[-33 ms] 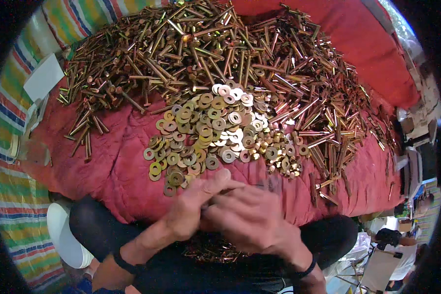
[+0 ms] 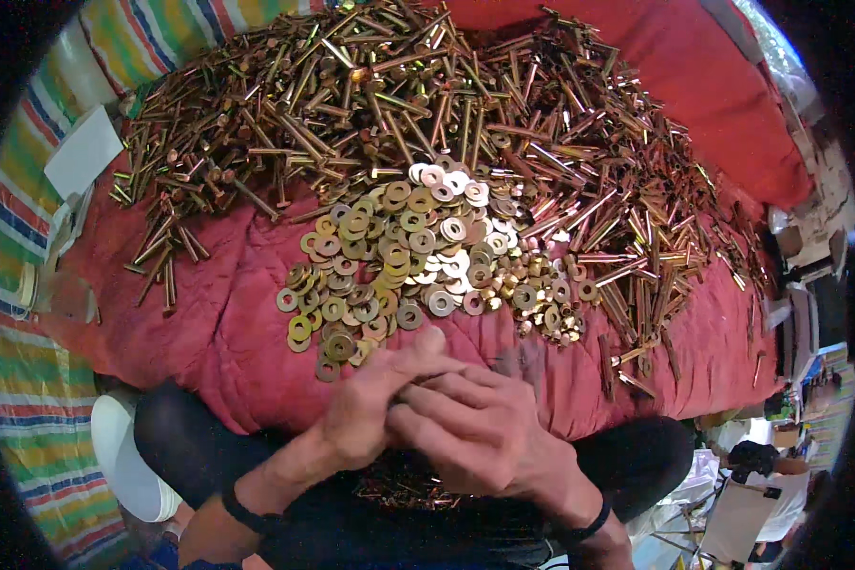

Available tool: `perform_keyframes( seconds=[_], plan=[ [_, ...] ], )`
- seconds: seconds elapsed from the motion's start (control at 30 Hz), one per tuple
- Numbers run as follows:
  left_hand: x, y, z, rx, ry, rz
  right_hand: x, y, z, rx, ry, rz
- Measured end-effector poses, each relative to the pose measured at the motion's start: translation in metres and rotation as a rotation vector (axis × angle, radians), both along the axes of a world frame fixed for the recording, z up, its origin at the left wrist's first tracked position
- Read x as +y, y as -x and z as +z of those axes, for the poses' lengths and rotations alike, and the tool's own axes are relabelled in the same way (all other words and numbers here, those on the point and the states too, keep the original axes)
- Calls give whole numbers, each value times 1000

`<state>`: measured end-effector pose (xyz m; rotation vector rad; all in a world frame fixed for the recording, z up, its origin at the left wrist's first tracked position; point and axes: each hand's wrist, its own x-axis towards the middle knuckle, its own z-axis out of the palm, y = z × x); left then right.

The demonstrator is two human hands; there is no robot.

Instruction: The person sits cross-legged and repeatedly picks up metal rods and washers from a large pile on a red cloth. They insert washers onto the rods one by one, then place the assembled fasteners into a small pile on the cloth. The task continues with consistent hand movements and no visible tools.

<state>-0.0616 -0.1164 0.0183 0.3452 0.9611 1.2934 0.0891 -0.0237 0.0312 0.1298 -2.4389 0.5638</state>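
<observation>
My left hand [image 2: 366,404] and my right hand [image 2: 475,423] meet just above my lap, at the near edge of a red quilted cloth [image 2: 247,351]. Both are closed, the right fingers curled against the left ones. Whatever lies between them is hidden. Right beyond the hands is a heap of flat brass-coloured washers [image 2: 399,252]. Small shiny nuts [image 2: 551,309] lie at its right side. Behind spreads a large pile of hex-head bolts [image 2: 351,104], which runs down to the right as bolts [image 2: 627,275] lying in all directions.
More small metal pieces [image 2: 404,489] lie between my legs, below the hands. A white tub [image 2: 128,456] stands by my left knee. A white card [image 2: 84,152] rests against the striped sheet [image 2: 33,408] at the left. Household clutter and a folding chair [image 2: 736,518] are at the right.
The right hand, blurred a moment ago, now shows sharper, with its fingers slightly shifted against the left hand. The piles look the same.
</observation>
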Motion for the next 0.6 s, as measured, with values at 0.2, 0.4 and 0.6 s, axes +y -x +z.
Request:
perform_keyframes(
  seconds=[0.2, 0.4, 0.6],
  plan=[
    [-7, 17, 3, 161, 48, -212, 18, -27, 17, -106, 258, -317],
    [-2, 17, 5, 295, -64, -45, 35, -42, -1, -263, 450, -799],
    [-4, 15, 5, 358, -70, -15, 34, -30, -21, -384, 111, -873]
  ],
)
